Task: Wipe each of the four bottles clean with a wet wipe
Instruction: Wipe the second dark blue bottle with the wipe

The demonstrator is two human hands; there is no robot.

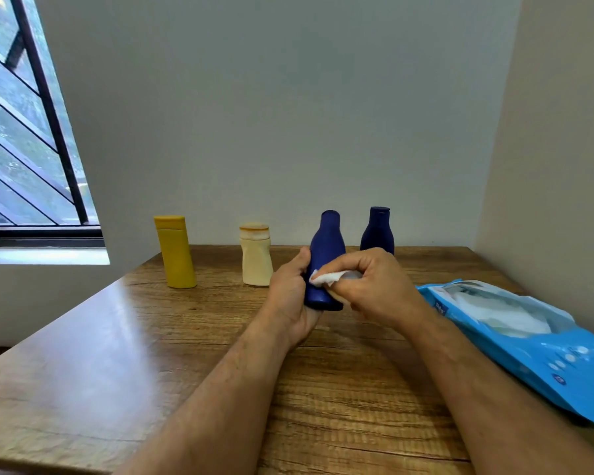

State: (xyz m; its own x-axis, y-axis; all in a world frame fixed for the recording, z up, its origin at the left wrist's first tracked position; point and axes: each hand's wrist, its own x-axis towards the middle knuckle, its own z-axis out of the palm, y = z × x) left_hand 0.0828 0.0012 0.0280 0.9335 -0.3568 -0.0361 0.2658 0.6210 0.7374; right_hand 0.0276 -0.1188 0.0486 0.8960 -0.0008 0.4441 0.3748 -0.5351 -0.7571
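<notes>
My left hand grips a dark blue bottle around its lower body and holds it upright above the table. My right hand pinches a white wet wipe against the front of that bottle. A second dark blue bottle stands behind my right hand, its base hidden. A cream bottle with a tan cap stands left of the held one. Farther left a yellow bottle stands leaning slightly.
A blue pack of wet wipes lies opened at the right on the wooden table. Walls close the table in at the back and right. A barred window is at the left.
</notes>
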